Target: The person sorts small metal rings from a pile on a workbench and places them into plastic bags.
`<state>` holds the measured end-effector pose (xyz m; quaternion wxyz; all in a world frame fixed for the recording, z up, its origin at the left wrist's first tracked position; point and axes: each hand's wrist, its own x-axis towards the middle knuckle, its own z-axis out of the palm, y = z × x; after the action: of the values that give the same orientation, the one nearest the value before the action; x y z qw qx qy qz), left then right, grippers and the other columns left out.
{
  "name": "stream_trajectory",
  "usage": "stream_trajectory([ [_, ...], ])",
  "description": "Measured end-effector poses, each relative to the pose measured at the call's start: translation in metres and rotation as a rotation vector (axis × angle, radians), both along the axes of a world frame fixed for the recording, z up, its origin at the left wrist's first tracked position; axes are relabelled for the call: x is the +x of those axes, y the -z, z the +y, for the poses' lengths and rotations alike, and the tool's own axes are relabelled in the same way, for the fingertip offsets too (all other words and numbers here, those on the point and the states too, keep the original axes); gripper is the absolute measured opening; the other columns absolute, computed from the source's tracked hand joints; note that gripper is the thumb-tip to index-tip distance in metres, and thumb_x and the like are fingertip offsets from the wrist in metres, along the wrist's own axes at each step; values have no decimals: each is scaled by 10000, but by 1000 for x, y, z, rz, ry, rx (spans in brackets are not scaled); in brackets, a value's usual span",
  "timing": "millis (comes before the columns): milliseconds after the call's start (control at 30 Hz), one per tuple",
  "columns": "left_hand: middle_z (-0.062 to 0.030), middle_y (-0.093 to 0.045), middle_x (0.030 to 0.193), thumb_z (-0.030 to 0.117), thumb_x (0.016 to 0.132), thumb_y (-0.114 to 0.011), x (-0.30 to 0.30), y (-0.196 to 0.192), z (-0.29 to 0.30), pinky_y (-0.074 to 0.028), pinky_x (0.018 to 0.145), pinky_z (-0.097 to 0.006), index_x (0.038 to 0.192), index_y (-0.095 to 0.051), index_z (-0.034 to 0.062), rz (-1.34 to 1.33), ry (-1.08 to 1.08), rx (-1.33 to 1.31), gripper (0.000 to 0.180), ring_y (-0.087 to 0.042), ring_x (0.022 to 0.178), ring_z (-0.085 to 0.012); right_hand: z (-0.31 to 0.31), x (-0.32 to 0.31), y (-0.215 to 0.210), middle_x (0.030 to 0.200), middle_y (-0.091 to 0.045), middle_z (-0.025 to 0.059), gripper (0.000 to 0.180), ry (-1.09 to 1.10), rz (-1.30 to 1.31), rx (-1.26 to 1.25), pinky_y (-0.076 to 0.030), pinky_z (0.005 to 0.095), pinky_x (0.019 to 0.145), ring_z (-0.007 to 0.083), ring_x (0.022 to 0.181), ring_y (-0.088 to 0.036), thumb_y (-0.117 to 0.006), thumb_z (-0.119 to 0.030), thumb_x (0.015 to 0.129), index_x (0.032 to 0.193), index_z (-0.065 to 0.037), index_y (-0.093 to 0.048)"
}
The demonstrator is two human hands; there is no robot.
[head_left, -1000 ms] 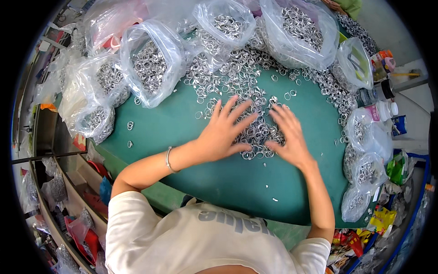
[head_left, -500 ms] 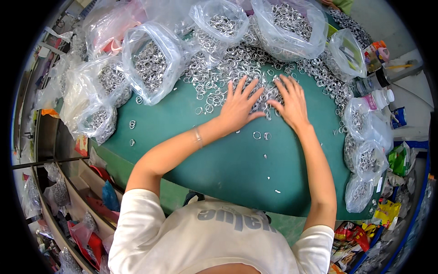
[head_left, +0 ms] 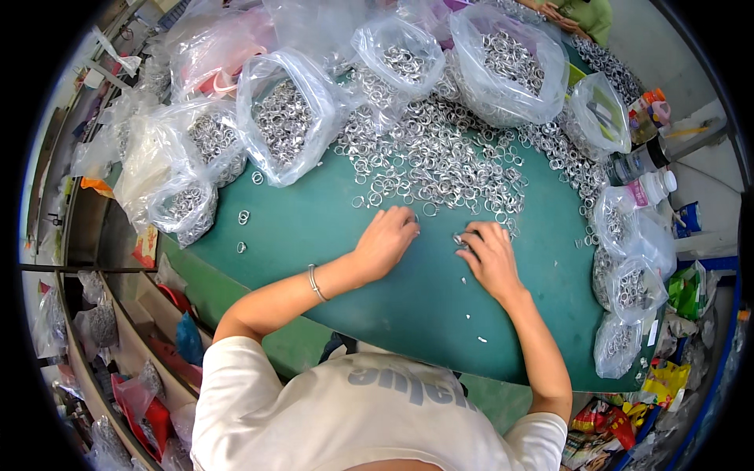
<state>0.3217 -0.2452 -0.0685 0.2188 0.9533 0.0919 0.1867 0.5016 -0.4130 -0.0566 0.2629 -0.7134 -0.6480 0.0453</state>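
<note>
Many loose silver metal rings lie in a heap across the green tabletop. Just below the heap's left part is my left hand, its fingers curled together. A small glint shows at those fingertips, but what they hold is mostly hidden. My right hand is a little way to the right, thumb and fingers pinched on a ring at the tips. Both hands are close to the table and apart from each other.
Clear plastic bags of rings stand around the heap, among them a large bag and another bag. More small bags line the right edge beside a bottle. A person in green sits at the far right.
My hands have drawn back from the heap toward me, from spread fingers to closed ones. The heap is spread wider and nearer. Two rings that lay apart on the table are no longer there.
</note>
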Motion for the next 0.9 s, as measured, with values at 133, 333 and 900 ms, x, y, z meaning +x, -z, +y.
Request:
stream_trajectory([
  [133, -105, -527, 991, 56, 804, -624, -2, 6, 10, -411, 769, -377, 942, -592, 22, -77, 20, -50, 146, -509, 900, -278, -1, 19, 1, 1114, -547, 100, 316, 181, -39, 84, -397, 403, 859, 298, 1055, -497, -713, -102, 739, 1039, -67, -619],
  [333, -171, -442, 1281, 135, 844, -631, 55, -8, 39, -364, 997, -454, 1218, -512, 53, -173, -163, -53, 401, -423, 1195, -366, 62, 53, 1, 1295, -480, 153, 472, 349, -33, 134, -293, 477, 1030, 332, 1205, -437, -661, -346, 812, 1204, -97, -577],
  [900, -152, -435, 1325, 143, 797, -672, -13, -15, 2, -344, 1040, -465, 1187, -533, 63, 58, 210, -67, 421, -337, 1305, -369, -15, -11, -17, 1200, -518, 102, 435, -114, 107, -118, -378, 454, 959, 290, 1073, -510, -707, -157, 753, 1172, -131, -591],
])
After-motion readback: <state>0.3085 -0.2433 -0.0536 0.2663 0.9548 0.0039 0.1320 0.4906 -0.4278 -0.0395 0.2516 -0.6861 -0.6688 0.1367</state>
